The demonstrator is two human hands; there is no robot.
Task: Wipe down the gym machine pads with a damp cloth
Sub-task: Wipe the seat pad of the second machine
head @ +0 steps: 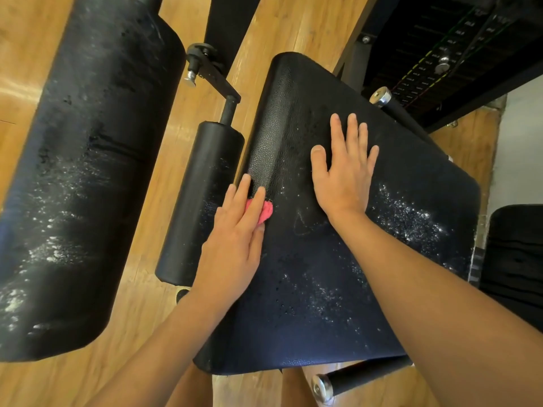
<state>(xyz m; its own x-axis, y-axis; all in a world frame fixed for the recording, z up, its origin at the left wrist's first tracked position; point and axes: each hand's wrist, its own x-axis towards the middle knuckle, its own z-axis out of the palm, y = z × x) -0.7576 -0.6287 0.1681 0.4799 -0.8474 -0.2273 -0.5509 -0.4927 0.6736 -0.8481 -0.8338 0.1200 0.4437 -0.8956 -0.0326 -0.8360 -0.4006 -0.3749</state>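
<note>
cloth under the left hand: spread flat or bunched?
Bunched. The cloth shows as a small pink wad under the fingers of the left hand, on the seat pad.

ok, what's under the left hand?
Left hand presses a pink cloth on the pad. Only the cloth's edge shows; the rest is covered.

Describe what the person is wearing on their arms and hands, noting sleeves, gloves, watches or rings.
Nothing worn shows. The left hand and right hand are bare, without gloves. Both forearms are uncovered right to the picture's bottom edge, so no sleeve appears. No watch or band sits at either wrist, and no ring shows on the visible fingers.
</note>
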